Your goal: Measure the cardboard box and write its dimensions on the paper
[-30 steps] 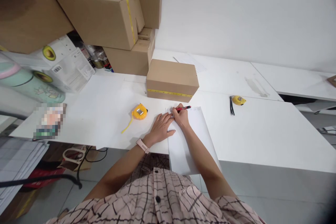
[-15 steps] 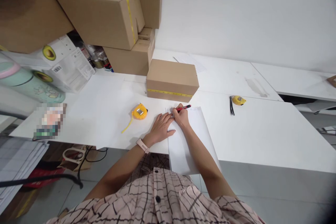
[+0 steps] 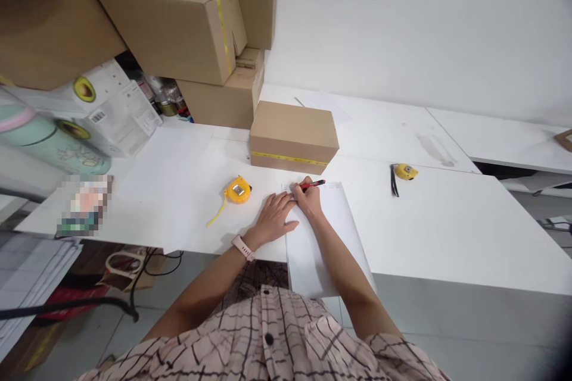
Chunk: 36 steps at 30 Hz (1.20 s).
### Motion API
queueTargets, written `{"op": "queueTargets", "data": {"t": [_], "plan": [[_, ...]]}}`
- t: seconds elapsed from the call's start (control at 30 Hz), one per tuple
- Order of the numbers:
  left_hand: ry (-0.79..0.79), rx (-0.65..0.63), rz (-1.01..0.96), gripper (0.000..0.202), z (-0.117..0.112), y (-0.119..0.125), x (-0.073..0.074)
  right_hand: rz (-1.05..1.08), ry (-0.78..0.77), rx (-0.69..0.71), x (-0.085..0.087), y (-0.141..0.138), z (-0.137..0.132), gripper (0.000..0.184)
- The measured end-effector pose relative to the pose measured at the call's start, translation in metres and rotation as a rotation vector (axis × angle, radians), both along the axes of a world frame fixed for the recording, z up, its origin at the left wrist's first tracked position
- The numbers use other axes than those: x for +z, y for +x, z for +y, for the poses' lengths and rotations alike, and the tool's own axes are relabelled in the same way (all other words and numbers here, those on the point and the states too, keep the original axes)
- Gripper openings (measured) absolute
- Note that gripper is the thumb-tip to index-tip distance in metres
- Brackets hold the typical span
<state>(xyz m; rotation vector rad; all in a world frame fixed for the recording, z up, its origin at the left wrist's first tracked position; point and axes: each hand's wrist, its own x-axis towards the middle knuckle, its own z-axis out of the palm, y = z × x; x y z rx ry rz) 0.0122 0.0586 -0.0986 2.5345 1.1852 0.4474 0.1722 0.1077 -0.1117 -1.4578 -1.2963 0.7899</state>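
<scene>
My right hand (image 3: 307, 197) is closed round a red and black pen (image 3: 318, 183), its tip down near the top of a white sheet of paper (image 3: 333, 220). Small marks run along the paper's upper edge, too small to read. Lying flat with fingers stretched, my left hand (image 3: 274, 217) rests across the sheet's left edge beside my right. To its left is an orange tape measure (image 3: 238, 190) with a short length of yellow tape pulled out. Just beyond the paper sits a closed cardboard box (image 3: 292, 131) with a yellow measuring strip along its front side.
Stacked cardboard boxes (image 3: 165, 30) stand at the back left, above a white carton (image 3: 123, 119) with avocado pictures. A mint-green bottle (image 3: 53, 143) is at far left. Another yellow tape measure (image 3: 406, 171) with a black strap lies right on the white table (image 3: 447, 220).
</scene>
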Motion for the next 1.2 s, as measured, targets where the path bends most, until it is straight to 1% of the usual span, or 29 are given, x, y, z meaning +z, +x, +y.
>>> {"op": "queueTargets", "data": {"t": [0.23, 0.5, 0.73, 0.93, 1.2], "plan": [[0.002, 0.025, 0.027, 0.047, 0.0004, 0.0041, -0.0021, 0.045, 0.028, -0.023, -0.0045, 0.0004, 0.0004, 0.018], [0.018, 0.026, 0.025, 0.046, -0.0004, 0.0045, -0.004, -0.004, 0.032, -0.015, -0.0035, 0.0004, 0.0011, 0.019], [0.007, 0.027, 0.017, 0.048, -0.0002, 0.0045, -0.0053, 0.008, -0.001, -0.008, -0.0036, 0.0009, 0.0003, 0.017], [0.012, 0.02, 0.027, 0.047, 0.0002, 0.0037, -0.0036, 0.039, 0.013, -0.024, -0.0039, 0.0013, 0.0003, 0.018], [0.018, 0.02, 0.021, 0.047, 0.0003, 0.0034, -0.0045, 0.03, 0.02, -0.028, -0.0015, 0.0007, 0.0001, 0.02]]}}
